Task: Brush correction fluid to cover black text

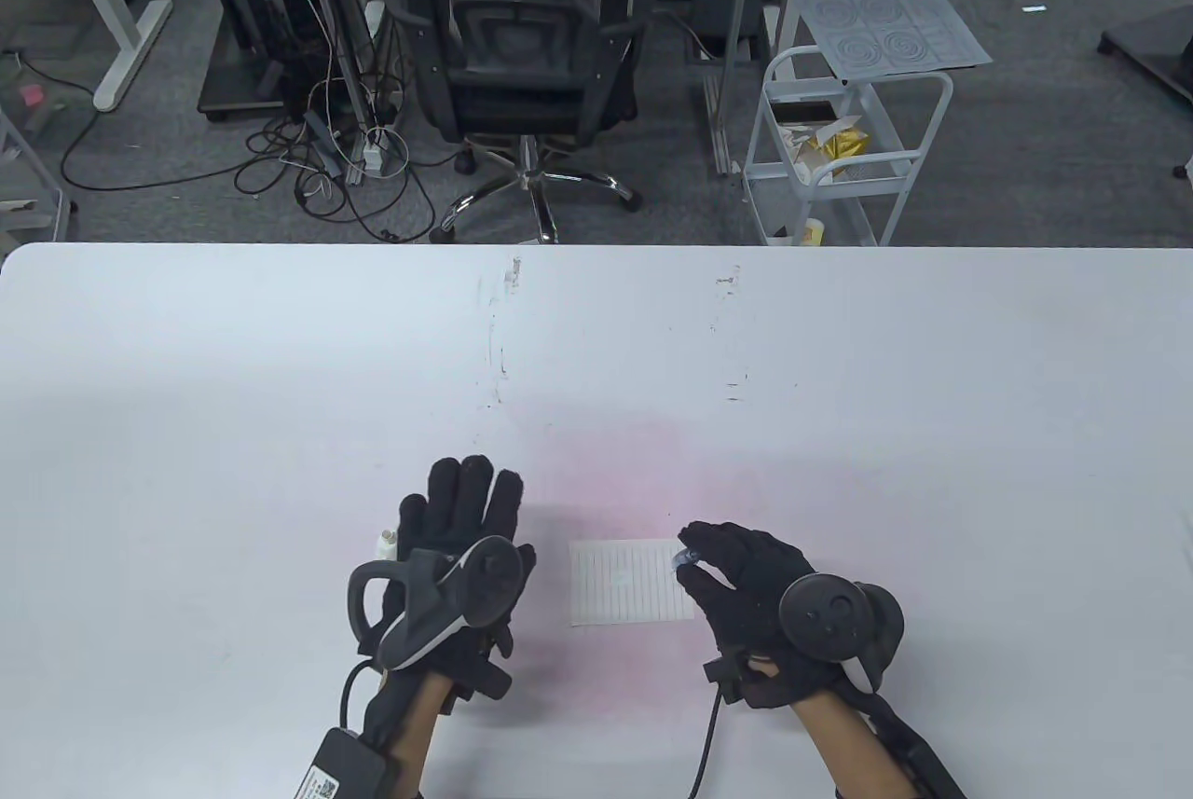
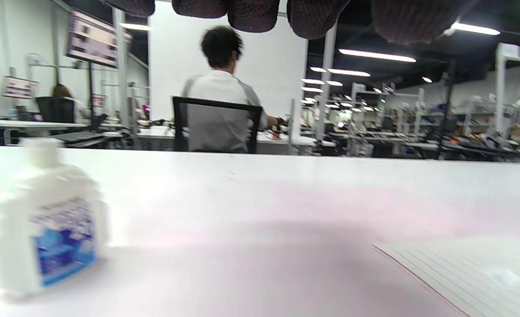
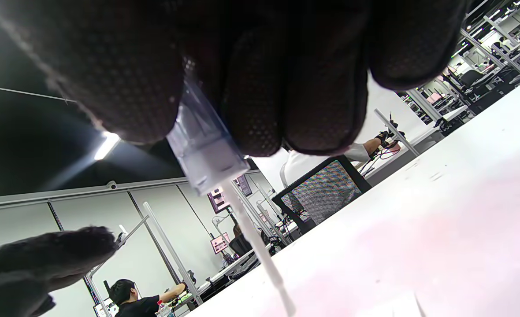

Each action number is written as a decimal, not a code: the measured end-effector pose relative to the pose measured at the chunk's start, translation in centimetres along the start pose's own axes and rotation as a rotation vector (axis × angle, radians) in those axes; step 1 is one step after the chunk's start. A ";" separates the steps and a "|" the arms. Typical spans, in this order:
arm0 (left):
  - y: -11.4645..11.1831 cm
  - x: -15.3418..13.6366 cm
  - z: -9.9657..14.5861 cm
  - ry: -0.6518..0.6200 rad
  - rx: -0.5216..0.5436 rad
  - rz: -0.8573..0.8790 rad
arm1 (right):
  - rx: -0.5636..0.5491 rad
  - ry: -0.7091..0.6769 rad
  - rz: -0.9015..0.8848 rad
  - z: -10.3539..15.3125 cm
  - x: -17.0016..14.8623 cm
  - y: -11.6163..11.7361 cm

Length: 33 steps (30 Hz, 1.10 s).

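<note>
So the lined paper [image 1: 632,582] sits flat on the white table [image 1: 596,342] near the front edge, right between the two gloved hands. The right hand [image 1: 746,580] is just at the paper's right edge, fingers curled, pinching a clear brush cap [image 3: 205,149] with a thin white brush stem [image 3: 260,251] sticking down toward the table. From the right wrist view you can see the thumb and a couple of fingers clamped around that cap pretty tight.

The left hand [image 1: 461,524] is off to the paper's left, fingers stretched out flat and holding nothing as far as I can see. The correction fluid bottle [image 2: 44,215] stands upright with its cap off, just left of that hand, mostly hidden behind it from above. White bottle, blue label, blurry in the wrist shot.

Past the table there's a black office chair [image 1: 522,53], a white cart [image 1: 843,146] with a printed sheet [image 1: 881,11] on top, and a cable tangle [image 1: 326,156] on the floor.
</note>
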<state>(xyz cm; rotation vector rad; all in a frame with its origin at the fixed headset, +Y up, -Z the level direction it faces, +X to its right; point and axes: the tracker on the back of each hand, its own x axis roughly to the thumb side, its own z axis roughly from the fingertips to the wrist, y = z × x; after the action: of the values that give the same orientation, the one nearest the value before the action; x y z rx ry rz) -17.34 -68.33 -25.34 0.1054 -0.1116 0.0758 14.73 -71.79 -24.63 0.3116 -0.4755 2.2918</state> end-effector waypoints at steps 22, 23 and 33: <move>-5.0 -11.0 0.3 0.342 -0.092 0.209 | 0.010 0.026 -0.009 -0.1 -0.3 0.0; -5.3 -11.2 0.2 0.344 -0.101 0.225 | 0.010 0.026 -0.010 -0.1 -0.3 0.0; -7.0 -12.4 0.1 0.378 -0.124 0.362 | 0.012 0.026 -0.007 -0.1 -0.4 0.0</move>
<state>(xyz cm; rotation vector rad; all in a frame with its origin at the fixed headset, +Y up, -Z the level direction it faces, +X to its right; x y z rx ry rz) -29.03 -76.19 -27.35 -0.0552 0.2436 0.4475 15.01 -71.98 -24.81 0.2885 -0.4476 2.2900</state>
